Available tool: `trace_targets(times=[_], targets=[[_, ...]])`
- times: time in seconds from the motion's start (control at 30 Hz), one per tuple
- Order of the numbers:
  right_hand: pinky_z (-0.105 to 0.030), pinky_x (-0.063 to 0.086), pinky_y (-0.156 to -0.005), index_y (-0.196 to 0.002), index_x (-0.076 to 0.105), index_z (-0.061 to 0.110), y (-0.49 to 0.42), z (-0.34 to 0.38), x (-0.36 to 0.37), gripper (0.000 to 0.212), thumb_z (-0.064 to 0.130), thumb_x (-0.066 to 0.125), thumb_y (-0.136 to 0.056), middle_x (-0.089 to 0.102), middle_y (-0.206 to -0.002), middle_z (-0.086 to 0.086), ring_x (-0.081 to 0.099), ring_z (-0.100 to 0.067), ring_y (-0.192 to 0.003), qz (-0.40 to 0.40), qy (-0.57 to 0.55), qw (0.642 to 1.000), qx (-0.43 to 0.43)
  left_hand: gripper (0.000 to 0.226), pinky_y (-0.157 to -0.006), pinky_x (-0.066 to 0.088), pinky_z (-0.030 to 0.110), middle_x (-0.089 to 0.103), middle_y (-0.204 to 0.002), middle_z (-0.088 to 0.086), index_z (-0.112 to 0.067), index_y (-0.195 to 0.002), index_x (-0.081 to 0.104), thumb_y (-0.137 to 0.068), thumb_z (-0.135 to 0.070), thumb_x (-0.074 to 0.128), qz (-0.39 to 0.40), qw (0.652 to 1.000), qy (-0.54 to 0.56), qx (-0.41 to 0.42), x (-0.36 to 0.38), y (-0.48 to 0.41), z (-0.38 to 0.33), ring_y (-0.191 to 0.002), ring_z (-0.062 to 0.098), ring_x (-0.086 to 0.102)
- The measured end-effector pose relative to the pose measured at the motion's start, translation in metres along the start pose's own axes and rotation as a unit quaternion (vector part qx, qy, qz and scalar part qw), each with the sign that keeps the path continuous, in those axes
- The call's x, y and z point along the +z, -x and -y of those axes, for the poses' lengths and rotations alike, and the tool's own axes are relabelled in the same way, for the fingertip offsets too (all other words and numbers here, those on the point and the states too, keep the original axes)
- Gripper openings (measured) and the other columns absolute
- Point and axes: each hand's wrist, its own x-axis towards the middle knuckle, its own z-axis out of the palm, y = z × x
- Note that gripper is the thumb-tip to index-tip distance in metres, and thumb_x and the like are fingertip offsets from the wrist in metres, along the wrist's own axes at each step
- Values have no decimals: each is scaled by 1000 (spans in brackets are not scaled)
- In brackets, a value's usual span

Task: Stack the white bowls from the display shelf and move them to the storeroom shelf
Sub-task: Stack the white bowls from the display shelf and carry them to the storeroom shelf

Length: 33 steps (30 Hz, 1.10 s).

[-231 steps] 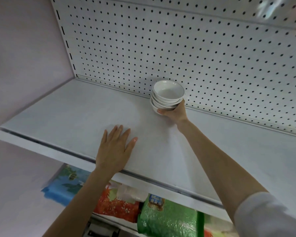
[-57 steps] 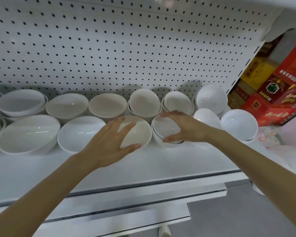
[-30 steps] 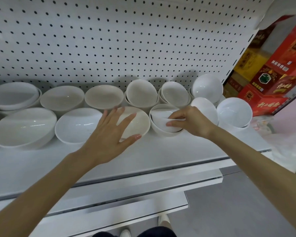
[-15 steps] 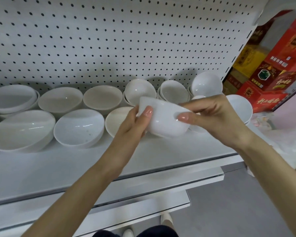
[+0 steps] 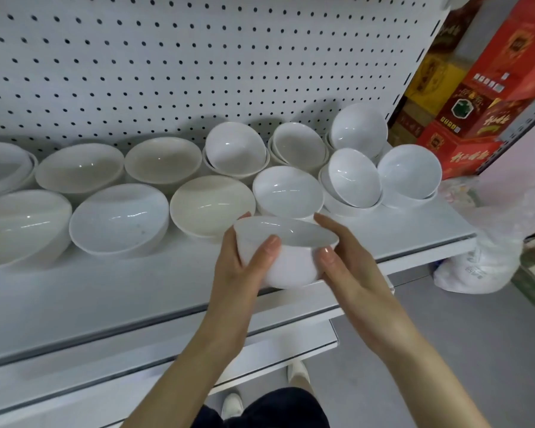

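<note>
I hold one small white bowl (image 5: 291,257) upright in front of the display shelf (image 5: 105,291). My left hand (image 5: 244,270) grips its left side with the thumb on the wall. From the right, my right hand (image 5: 349,267) holds the other side, thumb on the wall. Several white bowls stand tilted in two rows on the shelf behind, among them a white bowl (image 5: 288,191) just beyond the held one and a cream bowl (image 5: 212,205) to its left.
A white pegboard (image 5: 198,63) backs the shelf. Red and yellow boxes (image 5: 476,97) are stacked at the right. A white plastic bag (image 5: 488,251) lies on the grey floor at the right. A lower shelf edge (image 5: 275,338) juts out below my hands.
The bowl was lifted from the front row by my right hand, then taken in both hands. It has since come down and toward me and now sits upright.
</note>
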Motion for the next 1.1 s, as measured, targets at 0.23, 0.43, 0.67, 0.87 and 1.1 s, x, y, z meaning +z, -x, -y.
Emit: trace_targets(times=[0.23, 0.43, 0.67, 0.87, 1.1], targets=[[-29, 51, -92, -132, 48, 19, 4, -33, 3, 96, 64, 81, -54, 64, -125, -3, 60, -18, -117, -12, -101, 994, 29, 86, -78, 52, 13, 67, -112, -23, -39, -128, 45, -50, -56, 76, 66, 993, -87, -39, -15, 4, 12, -106, -3, 62], [-18, 51, -76, -125, 52, 11, -3, -46, -9, 76, 34, 77, -56, 65, -118, -1, 64, -9, -103, -45, -104, 993, 13, 76, -70, 48, 4, 64, -118, -18, -42, -119, 52, -48, -46, 77, 85, 983, -141, -86, -22, -1, 9, -99, -12, 62], [-22, 51, -82, -129, 54, 20, -11, -51, -16, 75, 36, 77, -60, 63, -123, 4, 60, -14, -112, -10, -54, 998, 14, 60, -82, 55, 16, 68, -117, -17, -39, -126, 57, -70, -51, 74, 67, 985, -141, -69, -27, 1, 6, -107, 0, 64], [-20, 52, -77, -133, 52, 20, -12, -50, -21, 79, 26, 78, -59, 65, -121, 5, 64, -10, -107, 11, -77, 997, 12, 51, -86, 59, 37, 65, -122, -17, -40, -133, 53, -82, -44, 52, 32, 992, -107, -59, -21, 6, 4, -110, 5, 65], [-20, 52, -74, -122, 53, 15, -9, -50, -37, 72, 19, 81, -56, 63, -120, 1, 62, -14, -109, -1, -83, 996, -12, 37, -70, 62, 37, 70, -107, -3, -50, -128, 46, -94, -38, 49, 33, 973, -203, -101, -10, 5, 0, -85, 15, 74]])
